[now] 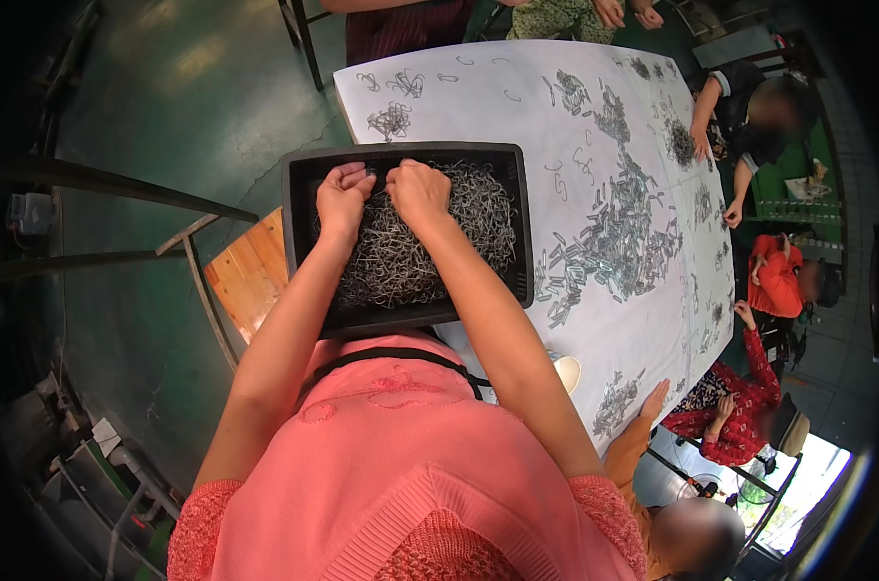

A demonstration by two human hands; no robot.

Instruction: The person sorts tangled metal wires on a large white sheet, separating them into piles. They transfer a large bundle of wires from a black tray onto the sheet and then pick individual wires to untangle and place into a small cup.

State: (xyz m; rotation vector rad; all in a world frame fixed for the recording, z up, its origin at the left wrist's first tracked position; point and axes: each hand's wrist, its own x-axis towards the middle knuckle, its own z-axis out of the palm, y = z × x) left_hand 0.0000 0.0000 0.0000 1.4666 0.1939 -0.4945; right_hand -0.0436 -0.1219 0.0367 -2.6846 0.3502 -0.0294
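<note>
A black plastic tray (pixel 407 155) stands in front of me, heaped with tangled bent wire hooks (pixel 401 259). Over its far left part, my left hand (pixel 342 200) is closed, thumb and fingertips brought together. Close beside it, knuckles up, my right hand (pixel 421 197) is curled shut above the hooks. The two hands nearly meet at the fingertips. Whatever they pinch is too small or hidden to name.
The tray rests at the corner of a white-covered table (pixel 439 116) with loose hooks (pixel 391 120) and a wide spread of metal clips (pixel 623 232). Several people sit around it. A wooden stool (pixel 249 271) stands at left; a pale cup (pixel 565 372) is by my right arm.
</note>
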